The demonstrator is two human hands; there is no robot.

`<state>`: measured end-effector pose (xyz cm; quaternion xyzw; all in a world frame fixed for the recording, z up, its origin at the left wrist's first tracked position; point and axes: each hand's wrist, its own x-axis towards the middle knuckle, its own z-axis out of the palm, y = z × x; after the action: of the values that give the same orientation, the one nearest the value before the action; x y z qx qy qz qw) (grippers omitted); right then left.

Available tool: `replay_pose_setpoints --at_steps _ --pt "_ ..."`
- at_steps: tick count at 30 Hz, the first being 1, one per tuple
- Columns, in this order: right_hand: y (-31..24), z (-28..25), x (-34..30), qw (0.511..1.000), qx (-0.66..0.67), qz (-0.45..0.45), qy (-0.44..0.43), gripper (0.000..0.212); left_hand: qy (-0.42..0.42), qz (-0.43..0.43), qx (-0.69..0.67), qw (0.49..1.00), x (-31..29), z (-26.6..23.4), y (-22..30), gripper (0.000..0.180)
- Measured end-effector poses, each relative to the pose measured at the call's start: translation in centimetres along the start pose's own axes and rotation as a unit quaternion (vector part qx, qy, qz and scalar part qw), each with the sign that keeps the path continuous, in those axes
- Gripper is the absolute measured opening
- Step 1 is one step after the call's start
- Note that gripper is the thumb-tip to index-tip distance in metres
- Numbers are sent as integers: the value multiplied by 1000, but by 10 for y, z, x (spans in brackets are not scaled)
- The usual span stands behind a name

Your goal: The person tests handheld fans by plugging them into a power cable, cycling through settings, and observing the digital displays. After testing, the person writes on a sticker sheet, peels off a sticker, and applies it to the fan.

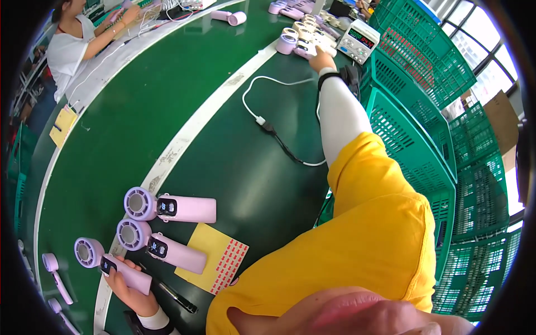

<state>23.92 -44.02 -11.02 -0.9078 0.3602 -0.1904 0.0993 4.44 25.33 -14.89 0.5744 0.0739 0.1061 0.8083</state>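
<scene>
My left hand [131, 287] is wrapped round the handle of a lilac handheld fan [134, 274] with a round grilled head and a small lit display. Two similar fans lie beside it, an upper lilac fan [192, 209] and a middle lilac fan [181, 255]. My right arm stretches to the far end of the table. There my right hand [322, 59] closes on the handle of a lilac fan [287, 43] at the near edge of a cluster of white and lilac fans [310, 33]. Its fingertips are partly hidden.
A yellow card with red-marked stickers [228, 265] and a black pen [177, 297] lie near my left hand. A cable [268, 127] loops mid-table. A power supply [359, 42] stands far right, with green crates [407, 131] along the right. Another person [75, 44] works far left.
</scene>
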Motion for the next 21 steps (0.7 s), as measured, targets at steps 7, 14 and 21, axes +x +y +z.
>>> replay_pose_setpoints --at_steps 7,14,21 --pt "8 0 16 997 68 19 24 67 0 2 4 1000 1 -6 -2 33" --pt "16 -3 21 1000 10 -8 19 52 -12 -18 -17 1000 4 -10 3 30" --pt "45 12 -44 997 -9 49 55 32 -30 -23 -38 999 5 -15 1 31"
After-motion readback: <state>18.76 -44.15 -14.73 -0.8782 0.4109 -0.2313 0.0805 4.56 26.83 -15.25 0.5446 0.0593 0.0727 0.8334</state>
